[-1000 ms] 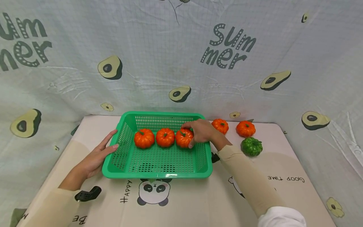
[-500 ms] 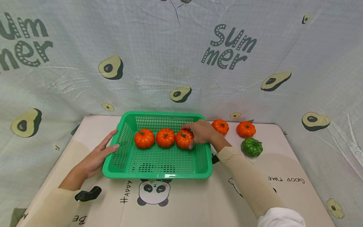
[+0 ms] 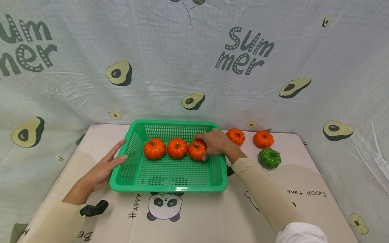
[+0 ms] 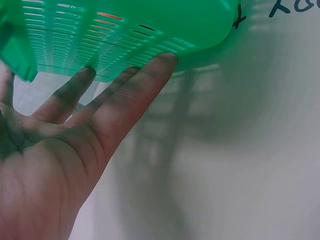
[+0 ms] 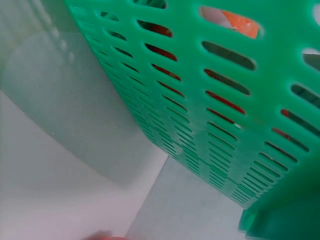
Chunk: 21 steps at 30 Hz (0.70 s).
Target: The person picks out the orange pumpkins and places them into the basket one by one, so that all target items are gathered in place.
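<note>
In the head view, a green perforated plastic basket (image 3: 170,189) stands on the table. A row of orange toy pumpkins lies inside: one at the left (image 3: 154,149), a middle pumpkin (image 3: 177,147) and a right-hand pumpkin (image 3: 197,150). My right hand (image 3: 215,141) reaches over the basket's right rim and grips the right-hand pumpkin between thumb and fingers. With straight fingers, my left hand (image 3: 101,170) touches the basket's left side. The left wrist view shows that hand (image 4: 75,125) with its fingertips against the slotted outer wall (image 4: 165,25). Only the basket's slotted wall (image 5: 195,100) fills the right wrist view, hiding the right hand.
Right of the basket lie a near orange pumpkin (image 3: 235,136), a farther orange pumpkin (image 3: 263,139) and a green pumpkin (image 3: 269,158). A printed cloth (image 3: 164,84) hangs behind the table (image 3: 194,216). Black devices sit at both wrists, one on the left wrist (image 3: 94,208).
</note>
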Tool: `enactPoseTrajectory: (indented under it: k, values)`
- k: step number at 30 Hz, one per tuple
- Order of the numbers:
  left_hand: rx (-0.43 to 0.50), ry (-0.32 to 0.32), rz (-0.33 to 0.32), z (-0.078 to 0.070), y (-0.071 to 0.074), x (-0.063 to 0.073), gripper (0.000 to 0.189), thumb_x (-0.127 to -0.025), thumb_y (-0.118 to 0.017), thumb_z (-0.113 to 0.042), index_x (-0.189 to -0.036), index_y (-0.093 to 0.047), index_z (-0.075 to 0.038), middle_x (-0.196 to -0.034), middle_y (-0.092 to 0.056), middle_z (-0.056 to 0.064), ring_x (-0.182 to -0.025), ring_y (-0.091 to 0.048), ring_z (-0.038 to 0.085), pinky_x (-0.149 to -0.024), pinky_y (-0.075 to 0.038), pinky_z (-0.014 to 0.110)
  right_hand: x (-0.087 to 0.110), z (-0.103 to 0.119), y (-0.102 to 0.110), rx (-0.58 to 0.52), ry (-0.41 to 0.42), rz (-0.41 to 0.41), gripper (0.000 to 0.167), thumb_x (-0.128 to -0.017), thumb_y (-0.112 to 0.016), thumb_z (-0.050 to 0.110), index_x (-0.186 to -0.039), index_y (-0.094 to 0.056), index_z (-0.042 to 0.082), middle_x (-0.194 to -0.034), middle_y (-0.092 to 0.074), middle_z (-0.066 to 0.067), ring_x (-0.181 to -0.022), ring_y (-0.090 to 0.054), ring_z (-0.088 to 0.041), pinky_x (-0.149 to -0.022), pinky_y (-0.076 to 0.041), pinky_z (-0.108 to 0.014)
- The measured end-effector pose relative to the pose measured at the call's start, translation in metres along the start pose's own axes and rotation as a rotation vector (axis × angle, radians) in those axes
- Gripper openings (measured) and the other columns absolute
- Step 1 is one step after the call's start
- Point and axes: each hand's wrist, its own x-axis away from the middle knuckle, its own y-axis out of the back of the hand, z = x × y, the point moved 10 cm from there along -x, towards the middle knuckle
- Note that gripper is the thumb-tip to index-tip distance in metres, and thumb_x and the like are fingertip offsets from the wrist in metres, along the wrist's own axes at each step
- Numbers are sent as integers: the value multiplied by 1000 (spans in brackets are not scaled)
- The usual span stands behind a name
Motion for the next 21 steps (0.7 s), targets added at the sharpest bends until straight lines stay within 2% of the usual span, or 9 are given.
enactPoseTrajectory:
  k: [21]
  values:
    - [11, -5, 17, -2, -2, 1, 73, -113, -43, -33, -166, 7, -45, -171, -2, 28, -118, -57, 2, -93, -57, 26, 1, 4, 0, 10, 23, 2, 79, -77, -92, 33, -148, -59, 26, -139, -70, 1, -118, -63, -19, -105, -42, -41]
